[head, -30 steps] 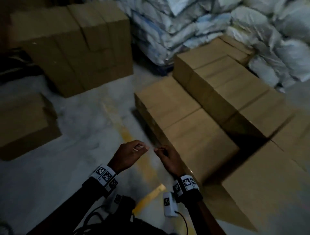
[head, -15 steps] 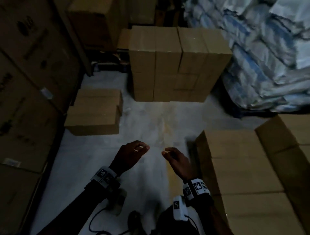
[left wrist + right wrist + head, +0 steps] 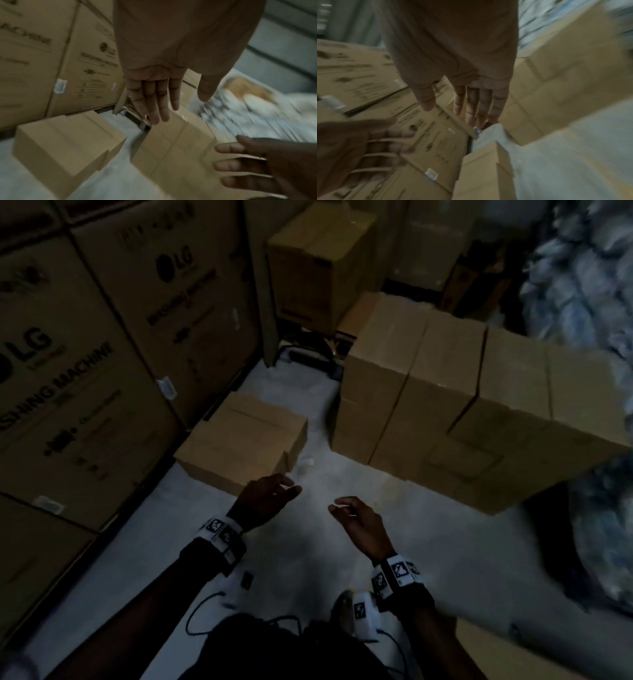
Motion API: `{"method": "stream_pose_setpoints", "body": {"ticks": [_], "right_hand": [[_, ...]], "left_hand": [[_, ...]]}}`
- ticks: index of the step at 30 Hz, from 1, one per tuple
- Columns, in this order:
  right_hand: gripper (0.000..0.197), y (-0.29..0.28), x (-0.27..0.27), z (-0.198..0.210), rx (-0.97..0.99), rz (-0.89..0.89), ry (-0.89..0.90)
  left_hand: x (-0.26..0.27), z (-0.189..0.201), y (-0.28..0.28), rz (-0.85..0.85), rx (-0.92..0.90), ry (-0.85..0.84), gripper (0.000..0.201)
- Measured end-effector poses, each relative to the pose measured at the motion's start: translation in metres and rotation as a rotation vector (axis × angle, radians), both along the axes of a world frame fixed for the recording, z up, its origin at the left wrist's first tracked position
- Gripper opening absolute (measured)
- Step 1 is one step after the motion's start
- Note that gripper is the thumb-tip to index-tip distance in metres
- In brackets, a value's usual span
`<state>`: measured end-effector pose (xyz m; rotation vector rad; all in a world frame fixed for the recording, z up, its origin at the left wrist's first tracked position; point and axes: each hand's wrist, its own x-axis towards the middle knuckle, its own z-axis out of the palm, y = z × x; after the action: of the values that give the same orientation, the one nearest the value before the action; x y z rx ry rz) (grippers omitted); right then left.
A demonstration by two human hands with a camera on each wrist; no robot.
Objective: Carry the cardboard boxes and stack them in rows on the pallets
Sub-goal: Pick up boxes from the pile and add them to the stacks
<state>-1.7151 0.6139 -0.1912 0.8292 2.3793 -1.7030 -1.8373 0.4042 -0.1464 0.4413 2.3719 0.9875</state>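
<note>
Both hands empty, fingers loose: left hand (image 3: 265,498) and right hand (image 3: 359,523) face the low box (image 3: 239,440), likely readying to lift.

Tall printed washing-machine cartons (image 3: 102,364), white sacks (image 3: 582,285), grey floor (image 3: 428,542)

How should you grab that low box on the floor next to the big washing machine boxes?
Probably by its two short ends, one hand on each, coming down from above. The low box lies flat and wide on the floor, too broad for one hand. Both the left hand and the right hand are empty with loose fingers, so they are free to reach under its bottom edges.
</note>
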Motion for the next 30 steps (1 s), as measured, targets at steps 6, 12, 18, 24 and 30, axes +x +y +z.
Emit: {"method": "stream_pose_setpoints", "body": {"ticks": [6, 12, 18, 24, 30], "right_hand": [[0.030, 0.074, -0.122, 0.002, 0.084, 0.231, -0.046], [0.032, 0.098, -0.249, -0.027, 0.097, 0.411, -0.113], [0.014, 0.100, -0.374, -0.071, 0.156, 0.615, -0.243], [0.029, 0.095, -0.460, -0.149, 0.296, 0.893, -0.467], [0.056, 0.078, -0.538, -0.280, 0.469, 1.176, -0.636]], "left_hand": [[-0.064, 0.008, 0.066, 0.177, 0.007, -0.037, 0.073], [-0.149, -0.042, 0.090, 0.321, -0.058, -0.237, 0.059], [-0.248, -0.127, 0.083, 0.538, -0.088, -0.364, 0.071], [-0.298, -0.204, 0.071, 0.727, -0.126, -0.443, 0.055], [-0.303, -0.320, 0.064, 0.834, -0.175, -0.472, 0.053]]}}
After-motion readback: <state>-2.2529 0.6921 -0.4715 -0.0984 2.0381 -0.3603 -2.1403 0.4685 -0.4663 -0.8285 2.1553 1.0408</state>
